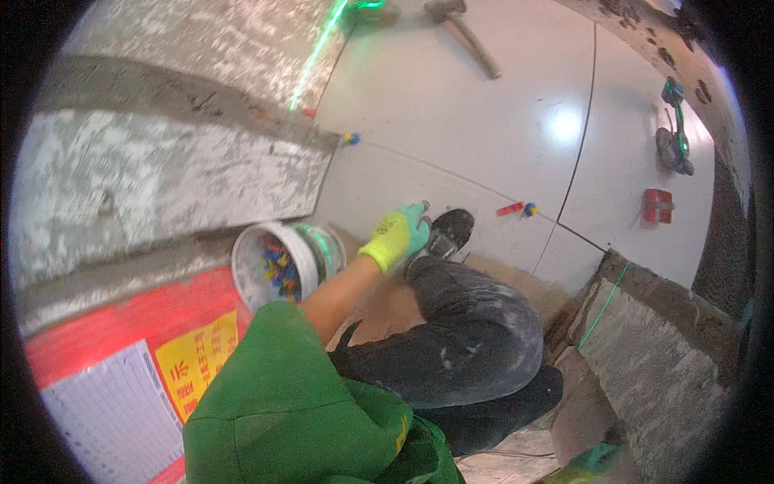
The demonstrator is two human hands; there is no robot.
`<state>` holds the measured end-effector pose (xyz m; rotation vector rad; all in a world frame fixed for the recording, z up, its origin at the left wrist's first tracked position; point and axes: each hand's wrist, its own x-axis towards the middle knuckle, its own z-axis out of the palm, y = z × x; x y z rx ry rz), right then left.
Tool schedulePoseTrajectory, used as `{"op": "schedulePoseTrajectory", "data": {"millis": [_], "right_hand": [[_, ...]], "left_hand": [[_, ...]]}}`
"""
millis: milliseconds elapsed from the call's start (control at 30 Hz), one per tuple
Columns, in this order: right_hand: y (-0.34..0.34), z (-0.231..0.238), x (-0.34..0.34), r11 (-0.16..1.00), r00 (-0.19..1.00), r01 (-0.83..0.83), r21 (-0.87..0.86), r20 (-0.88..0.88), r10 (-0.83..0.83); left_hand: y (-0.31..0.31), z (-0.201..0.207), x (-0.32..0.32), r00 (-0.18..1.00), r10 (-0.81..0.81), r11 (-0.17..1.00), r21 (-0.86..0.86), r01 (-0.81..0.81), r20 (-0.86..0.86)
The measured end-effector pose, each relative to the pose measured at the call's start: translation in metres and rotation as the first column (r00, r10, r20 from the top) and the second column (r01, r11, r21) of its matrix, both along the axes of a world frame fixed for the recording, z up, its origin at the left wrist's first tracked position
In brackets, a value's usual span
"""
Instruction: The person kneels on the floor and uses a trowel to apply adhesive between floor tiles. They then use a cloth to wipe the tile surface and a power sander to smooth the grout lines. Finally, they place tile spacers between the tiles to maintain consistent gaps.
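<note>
My left hand (399, 235), in a yellow glove with teal fingers, reaches out low over the pale floor tiles (451, 173), beside my black shoe (452, 229). Its fingers are drawn together, and a small greyish bit shows at their tips, too small to name. To its left stands a white bucket (246, 270) holding several small blue, red and yellow plastic pieces (280, 266). My right hand (592, 461), gloved alike, is low at the lower right edge, blurred and partly cut off. Something dark is at its fingers; their pose is unclear.
A hammer (468, 40) lies on the far tiles. Along the joints sit a red strip (509, 209) and blue-yellow caps (530, 209). At right are a suction lifter (676, 133) and a red block (657, 206). Rough slabs (177, 165) rise left, another (653, 347) right. A red board (121, 310) lies lower left.
</note>
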<state>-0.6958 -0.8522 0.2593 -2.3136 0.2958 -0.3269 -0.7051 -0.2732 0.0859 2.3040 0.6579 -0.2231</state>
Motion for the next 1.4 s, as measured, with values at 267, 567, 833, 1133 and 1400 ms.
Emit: {"op": "schedulePoseTrajectory", "data": {"millis": [267,567,833,1133,1400], "right_hand": [[-0.034,0.037,0.022,0.971,0.982,-0.114,0.212,0.169,0.079],[0.035,0.064,0.018,0.994,0.969,-0.100,-0.052,0.220,0.109],[0.095,0.024,0.015,0.996,0.988,0.056,0.065,-0.144,-0.046],[0.184,-0.177,0.271,0.956,0.961,0.039,0.289,-0.273,0.043],[0.090,-0.284,0.461,0.962,0.879,0.170,-0.213,-0.408,-0.246]], "left_hand": [[-0.077,0.012,-0.099,0.991,-0.019,0.998,0.054,0.027,-0.135],[-0.066,0.035,-0.130,0.994,-0.037,0.992,0.126,0.024,0.105],[-0.040,0.034,-0.017,0.994,0.103,0.992,0.075,-0.105,0.022],[-0.061,-0.080,0.253,0.825,-0.487,0.846,0.389,0.364,0.286],[-0.087,-0.085,0.267,0.621,-0.701,0.705,0.209,0.678,0.351]]}}
